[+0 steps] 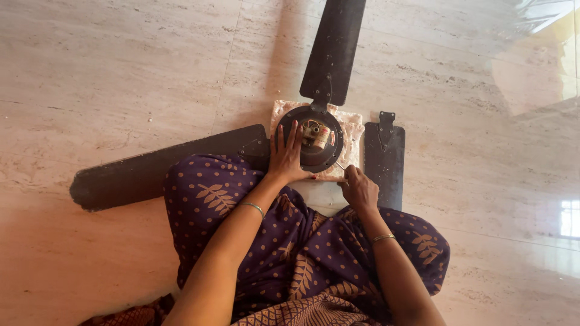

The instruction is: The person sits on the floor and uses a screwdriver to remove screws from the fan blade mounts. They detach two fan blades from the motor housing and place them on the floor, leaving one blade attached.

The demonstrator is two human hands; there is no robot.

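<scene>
Left hand spread flat on fan hub, steadying it; right hand pinched on thin tool at hub's near edge, loose blade alongside.

Left hand lies flat on the fan motor. Right hand grips a thin tool at the motor's edge

label | small, red-white | on fan motor hub, centre

Marble floor, pale beige w/ tile seams; sunlit glare patch upper right. Purple dotted, leaf-print garment over lap, lower centre. Thin bangles at both wrists.
</scene>
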